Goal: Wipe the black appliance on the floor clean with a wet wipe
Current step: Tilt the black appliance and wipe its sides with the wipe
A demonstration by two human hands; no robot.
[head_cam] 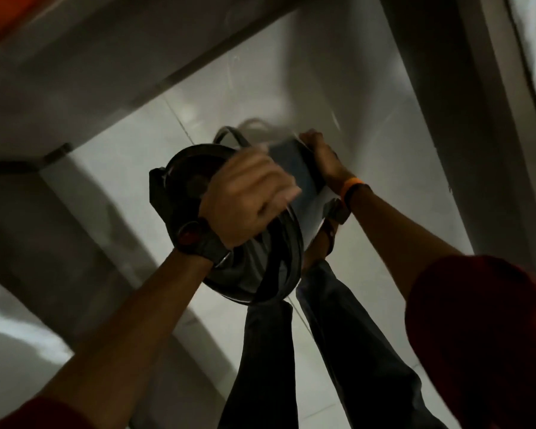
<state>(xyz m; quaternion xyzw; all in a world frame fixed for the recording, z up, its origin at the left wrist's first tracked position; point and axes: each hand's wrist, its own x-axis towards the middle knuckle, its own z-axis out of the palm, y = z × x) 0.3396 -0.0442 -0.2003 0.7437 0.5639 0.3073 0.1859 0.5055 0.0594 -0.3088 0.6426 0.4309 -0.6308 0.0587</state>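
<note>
The black appliance (180,193) is round, with a ring-shaped rim and a red spot on its side. It is low in front of my legs, and blur hides whether it rests on the floor. My left hand (248,202) is closed in a fist over its top edge, gripping it. A grey cord (229,138) loops out behind it. My right hand (322,159) grips the far end of a flat dark blue pack (294,174) with a white underside, held against the appliance's right side. No loose wipe is visible.
Pale glossy floor tiles (130,168) lie all around. My legs in dark trousers (338,335) stand just below the appliance. A grey wall base (75,88) runs along the upper left. A grey upright edge (464,119) runs down the right.
</note>
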